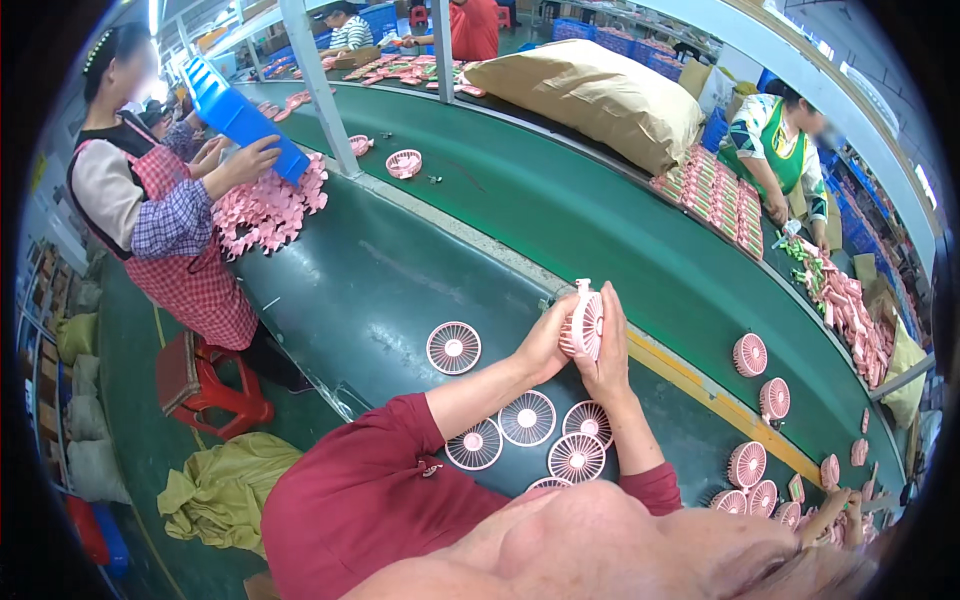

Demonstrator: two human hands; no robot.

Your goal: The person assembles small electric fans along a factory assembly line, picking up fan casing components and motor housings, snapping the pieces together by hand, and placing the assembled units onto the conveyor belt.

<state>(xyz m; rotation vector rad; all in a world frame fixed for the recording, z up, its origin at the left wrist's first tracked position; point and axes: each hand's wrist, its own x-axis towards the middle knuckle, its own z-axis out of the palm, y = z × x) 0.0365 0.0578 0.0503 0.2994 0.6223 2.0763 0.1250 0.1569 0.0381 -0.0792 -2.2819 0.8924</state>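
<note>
Nearest the camera, on dark green work surface [330, 290], five round pink plastic fan grilles [527, 418] lie flat, one more apart to the left. Just above them, left hand [543, 343] & right hand [607, 345] both clasp a small pink handheld fan head [585, 323], held upright off the table between the palms. Further right, assembled pink fans [750, 354] sit on green conveyor belt [560, 200]. Far left, a co-worker in checked apron tips a blue plastic crate [240, 115] over pile of pink parts [268, 208].
</note>
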